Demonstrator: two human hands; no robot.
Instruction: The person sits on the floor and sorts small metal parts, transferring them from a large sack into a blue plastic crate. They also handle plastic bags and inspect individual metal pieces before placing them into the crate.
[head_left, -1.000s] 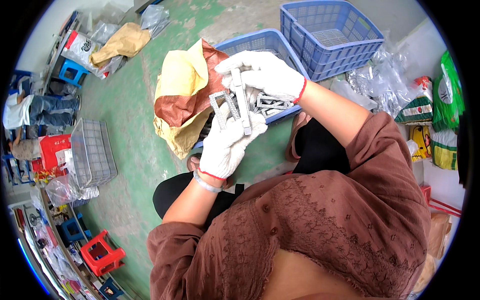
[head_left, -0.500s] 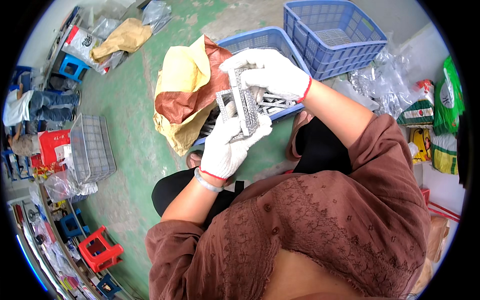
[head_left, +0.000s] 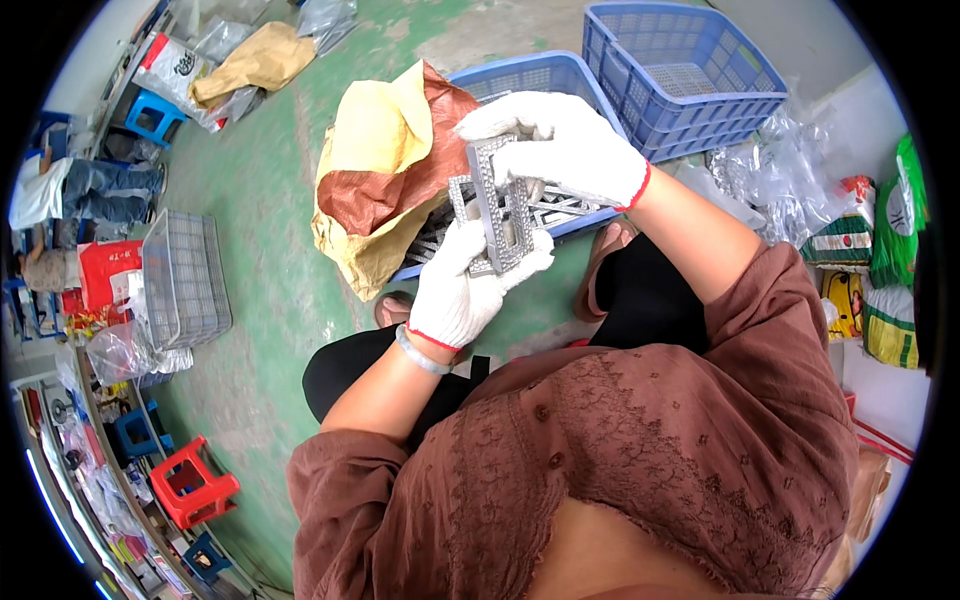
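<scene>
In white knitted gloves with red cuffs, my left hand [head_left: 456, 295] and right hand [head_left: 582, 150] grip grey metal rectangular frames with a bumpy, textured face. One frame [head_left: 487, 195] stands almost upright between the hands; my right fingers close around its upper end. Lower down, my left fingers and thumb wrap round a second textured frame [head_left: 520, 215], which overlaps the first. Where one ends and the other begins is partly hidden by the gloves. Beneath them, a blue plastic crate [head_left: 590, 85] holds several similar grey metal frames [head_left: 570, 210].
A yellow and brown woven sack [head_left: 375, 140] drapes over the crate's left side. Another blue crate [head_left: 640, 110] stands behind at the right, near clear plastic bags [head_left: 790, 190]. On the left are a grey mesh basket [head_left: 185, 280], a red stool [head_left: 190, 485] and a person [head_left: 85, 190].
The frames have turned slightly in my hands, so the open middle of one shows more. Both hands keep their grip; the whole view has shifted a little.
</scene>
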